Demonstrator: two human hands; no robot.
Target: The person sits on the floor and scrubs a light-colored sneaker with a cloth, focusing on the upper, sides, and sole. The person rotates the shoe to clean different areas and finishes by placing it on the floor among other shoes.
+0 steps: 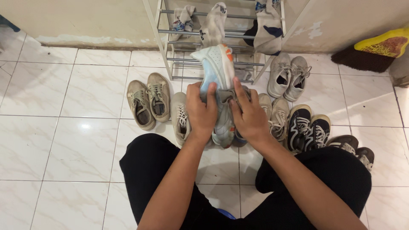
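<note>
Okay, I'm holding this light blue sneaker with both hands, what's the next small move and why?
Probably lift the light blue sneaker with orange accents forward onto the metal shoe rack. Both the left hand and the right hand grip its heel end, its toe already points at the rack's bars, and those lower bars look free.

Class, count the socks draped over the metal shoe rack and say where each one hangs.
3. One grey sock hangs at the rack's left, one in the middle, one at the right, beside a dark item; more may be hidden above the frame.

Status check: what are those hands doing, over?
Left hand and right hand both grip light-blue sneaker, toe up. Shoe pairs crowd floor around. Rack ahead.
</note>
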